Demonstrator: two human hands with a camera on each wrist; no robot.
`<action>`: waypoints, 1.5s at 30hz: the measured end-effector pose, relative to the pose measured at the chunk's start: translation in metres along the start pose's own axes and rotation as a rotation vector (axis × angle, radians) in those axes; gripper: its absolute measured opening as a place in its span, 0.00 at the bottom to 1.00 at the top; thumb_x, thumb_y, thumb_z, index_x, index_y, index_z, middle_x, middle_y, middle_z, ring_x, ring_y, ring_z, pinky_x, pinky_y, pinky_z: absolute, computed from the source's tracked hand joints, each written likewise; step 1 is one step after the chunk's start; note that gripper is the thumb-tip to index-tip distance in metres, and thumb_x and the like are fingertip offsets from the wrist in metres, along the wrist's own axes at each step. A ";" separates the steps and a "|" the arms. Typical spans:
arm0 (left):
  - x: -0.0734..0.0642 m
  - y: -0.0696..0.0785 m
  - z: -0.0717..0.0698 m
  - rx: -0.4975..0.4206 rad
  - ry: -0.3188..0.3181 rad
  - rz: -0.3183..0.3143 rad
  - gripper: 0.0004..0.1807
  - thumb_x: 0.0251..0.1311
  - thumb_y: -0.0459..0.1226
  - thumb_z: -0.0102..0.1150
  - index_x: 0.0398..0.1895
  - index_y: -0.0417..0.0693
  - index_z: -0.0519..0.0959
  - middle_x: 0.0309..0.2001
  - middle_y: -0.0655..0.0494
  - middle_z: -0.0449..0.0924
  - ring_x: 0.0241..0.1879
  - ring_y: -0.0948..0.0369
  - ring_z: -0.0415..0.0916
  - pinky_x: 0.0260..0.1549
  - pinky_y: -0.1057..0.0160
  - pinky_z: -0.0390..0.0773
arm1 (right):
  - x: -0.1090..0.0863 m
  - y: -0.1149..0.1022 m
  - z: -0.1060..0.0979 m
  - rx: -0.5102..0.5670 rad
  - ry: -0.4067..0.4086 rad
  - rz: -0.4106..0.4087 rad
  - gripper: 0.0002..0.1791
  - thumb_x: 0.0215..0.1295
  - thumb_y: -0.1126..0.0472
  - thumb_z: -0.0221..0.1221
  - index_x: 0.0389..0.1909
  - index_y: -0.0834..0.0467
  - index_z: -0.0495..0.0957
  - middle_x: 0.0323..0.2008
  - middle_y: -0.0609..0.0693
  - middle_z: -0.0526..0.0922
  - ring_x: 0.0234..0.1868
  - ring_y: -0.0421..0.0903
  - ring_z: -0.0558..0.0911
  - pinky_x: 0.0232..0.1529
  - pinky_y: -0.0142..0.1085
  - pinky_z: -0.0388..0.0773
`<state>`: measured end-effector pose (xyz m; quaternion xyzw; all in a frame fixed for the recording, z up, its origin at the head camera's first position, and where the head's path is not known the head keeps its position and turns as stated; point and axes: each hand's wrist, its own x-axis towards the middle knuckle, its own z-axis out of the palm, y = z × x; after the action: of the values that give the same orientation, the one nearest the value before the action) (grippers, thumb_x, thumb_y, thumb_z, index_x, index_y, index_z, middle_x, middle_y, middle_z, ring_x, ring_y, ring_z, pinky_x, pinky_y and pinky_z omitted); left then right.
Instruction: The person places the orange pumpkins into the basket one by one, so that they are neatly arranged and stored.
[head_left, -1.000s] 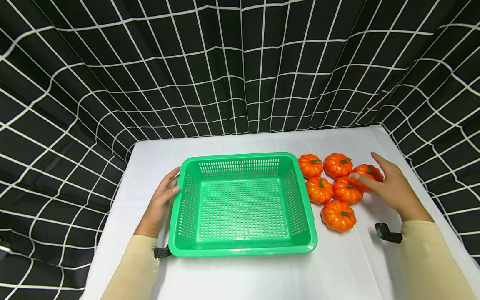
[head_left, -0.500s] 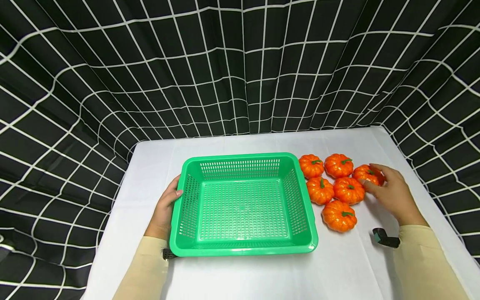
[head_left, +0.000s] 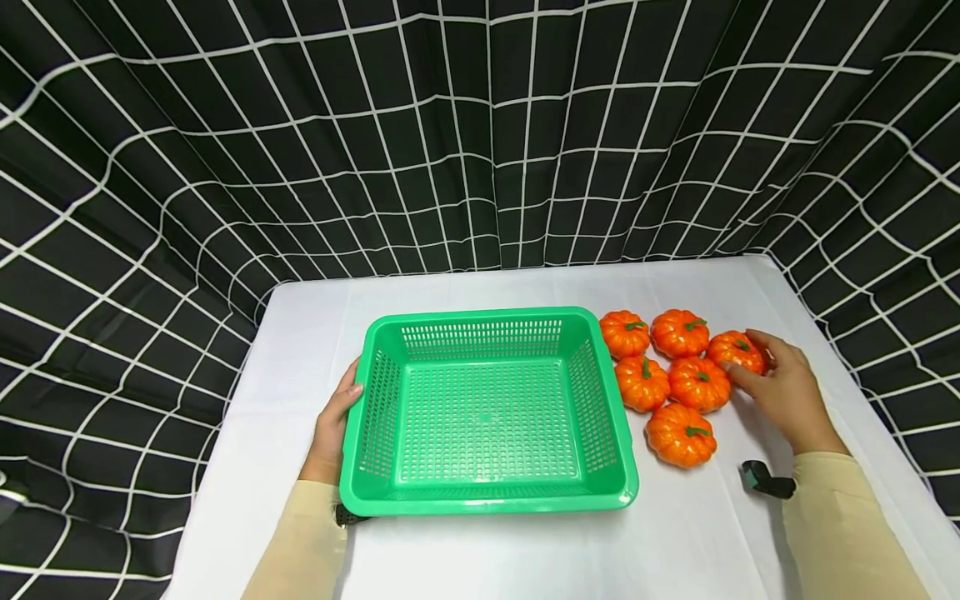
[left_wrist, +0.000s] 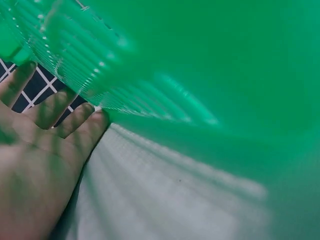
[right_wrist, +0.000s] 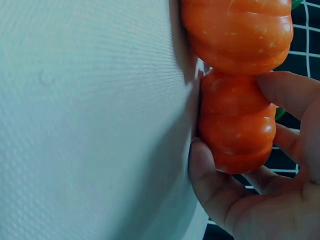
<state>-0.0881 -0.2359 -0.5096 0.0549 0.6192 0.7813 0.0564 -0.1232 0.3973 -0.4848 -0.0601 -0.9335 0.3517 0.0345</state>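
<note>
A green plastic basket (head_left: 480, 505) with perforated walls stands on the table. My left hand (head_left: 336, 425) lies along its left side, thumb at the rim; in the left wrist view its straight fingers (left_wrist: 89, 131) rest against the outer wall. My right hand (head_left: 787, 392) holds the rightmost small orange pumpkin (head_left: 733, 353), which has a green stem. In the right wrist view this pumpkin (right_wrist: 237, 122) sits low between thumb and fingers, against a neighbouring pumpkin (right_wrist: 237, 35).
Several more pumpkins (head_left: 698, 384) cluster between the basket and my right hand. The nearest one (head_left: 681, 435) sits closest to the table's front. A white cloth covers the table (head_left: 480, 558). Black curtains with white grid lines (head_left: 465, 150) rise behind it and at both sides.
My right hand has come down from an open spread over the rightmost pumpkin and closed around it. The left hand has shifted slightly toward me along the basket's side.
</note>
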 end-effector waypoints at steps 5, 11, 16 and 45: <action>-0.002 -0.001 0.003 -0.017 -0.007 0.027 0.41 0.72 0.40 0.35 0.91 0.55 0.52 0.86 0.51 0.54 0.81 0.49 0.56 0.72 0.59 0.67 | 0.000 0.002 0.001 0.005 0.005 0.018 0.40 0.79 0.54 0.64 0.82 0.69 0.61 0.70 0.83 0.60 0.69 0.82 0.61 0.69 0.76 0.57; -0.002 -0.002 0.002 -0.022 -0.005 0.015 0.41 0.73 0.40 0.35 0.91 0.56 0.51 0.86 0.51 0.54 0.80 0.50 0.57 0.72 0.58 0.68 | 0.000 0.002 0.002 0.008 0.001 0.028 0.41 0.79 0.52 0.64 0.82 0.69 0.61 0.69 0.83 0.61 0.68 0.81 0.62 0.66 0.75 0.60; -0.004 -0.002 0.001 -0.074 -0.015 -0.026 0.40 0.75 0.41 0.34 0.91 0.59 0.50 0.85 0.49 0.55 0.76 0.49 0.63 0.69 0.58 0.72 | -0.001 0.000 0.002 0.015 -0.004 0.042 0.42 0.80 0.49 0.64 0.82 0.68 0.60 0.71 0.82 0.59 0.69 0.82 0.61 0.69 0.76 0.58; -0.002 -0.003 0.001 -0.042 -0.033 -0.003 0.41 0.75 0.41 0.32 0.92 0.57 0.46 0.87 0.53 0.50 0.82 0.48 0.52 0.72 0.59 0.67 | -0.004 -0.006 -0.007 -0.025 0.142 -0.092 0.30 0.75 0.62 0.67 0.74 0.67 0.74 0.65 0.72 0.73 0.63 0.67 0.67 0.51 0.33 0.60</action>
<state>-0.0855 -0.2350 -0.5128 0.0656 0.6017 0.7930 0.0690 -0.1192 0.3967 -0.4760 -0.0422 -0.9349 0.3329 0.1158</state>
